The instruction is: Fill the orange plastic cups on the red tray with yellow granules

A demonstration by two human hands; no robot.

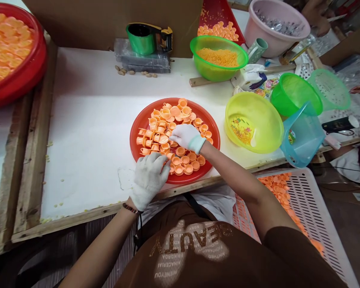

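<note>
Reaching into the red tray (206,115) on the white table (87,132), the gloved left hand (151,175) curls its fingers at the near left and the right hand (187,137) bends over the middle; I cannot tell whether either grips one of the small orange cups (185,160). Cups upright at near right look done; those tipped at left do not.

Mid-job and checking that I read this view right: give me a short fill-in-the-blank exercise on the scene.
The left hand and right hand both wear white ____.
A dark bracelet circles the wrist of the ____ hand.
The small cups lie on a round tray coloured ____.
In the picture, the yellow bowl stands on the tray's ____ side.

Missing words: gloves; left; red; right.
</note>
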